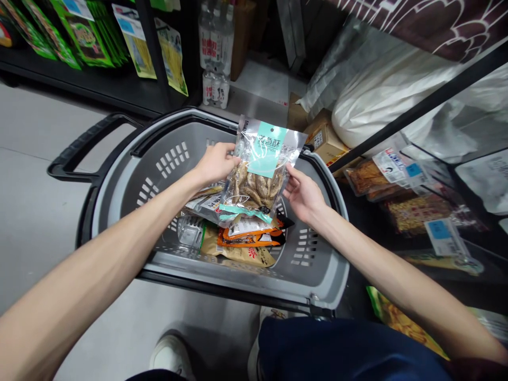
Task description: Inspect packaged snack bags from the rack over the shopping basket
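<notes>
Left hand at 9 o'clock and right hand at 3 o'clock pinch the clear teal-labelled dried-fish packet by its edges, likely keeping its label readable, above the grey plastic basket.

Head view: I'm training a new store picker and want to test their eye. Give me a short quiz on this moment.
1. True or false: the packet of dried fish lies on the floor.
2. What is directly below the packet? A) a grey basket holding other packets B) a wooden table C) a sink
3. Fill in: the packet is held by ___ hands.
Key: 1 false, it is held up over the basket. 2 A. 3 both: the left hand grips its left edge, the right hand its right edge.
</notes>
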`<state>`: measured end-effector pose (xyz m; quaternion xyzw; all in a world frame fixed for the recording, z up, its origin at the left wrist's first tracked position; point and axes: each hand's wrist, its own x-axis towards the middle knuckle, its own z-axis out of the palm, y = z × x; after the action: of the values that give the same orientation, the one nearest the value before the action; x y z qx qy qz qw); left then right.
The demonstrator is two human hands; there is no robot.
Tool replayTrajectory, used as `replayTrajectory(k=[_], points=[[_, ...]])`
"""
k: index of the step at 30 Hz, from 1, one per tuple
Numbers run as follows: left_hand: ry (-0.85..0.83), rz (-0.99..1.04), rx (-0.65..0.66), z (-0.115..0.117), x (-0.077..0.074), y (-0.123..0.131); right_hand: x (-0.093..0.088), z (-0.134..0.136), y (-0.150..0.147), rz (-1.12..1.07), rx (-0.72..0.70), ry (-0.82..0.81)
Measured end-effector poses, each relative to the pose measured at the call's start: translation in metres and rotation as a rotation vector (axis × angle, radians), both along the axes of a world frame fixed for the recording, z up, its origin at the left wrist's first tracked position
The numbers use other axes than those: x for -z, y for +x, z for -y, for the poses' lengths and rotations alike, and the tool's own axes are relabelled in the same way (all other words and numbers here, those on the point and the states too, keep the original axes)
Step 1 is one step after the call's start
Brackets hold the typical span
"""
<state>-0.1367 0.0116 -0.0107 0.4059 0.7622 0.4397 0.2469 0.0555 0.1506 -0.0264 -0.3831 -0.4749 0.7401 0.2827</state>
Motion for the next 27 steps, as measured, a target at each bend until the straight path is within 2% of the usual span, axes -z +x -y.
replayTrajectory(k=[18, 27], points=[[0.020, -0.017, -0.022, 0.0004, -0.0030, 0.0026, 0.0000, -0.0003, 0.0001, 0.001, -0.019, -0.021], [0.117, -0.006, -0.083, -0.0025, 0.0023, 0.0024, -0.0010, 0.0012, -0.0004, -0.018, -0.039, -0.027]])
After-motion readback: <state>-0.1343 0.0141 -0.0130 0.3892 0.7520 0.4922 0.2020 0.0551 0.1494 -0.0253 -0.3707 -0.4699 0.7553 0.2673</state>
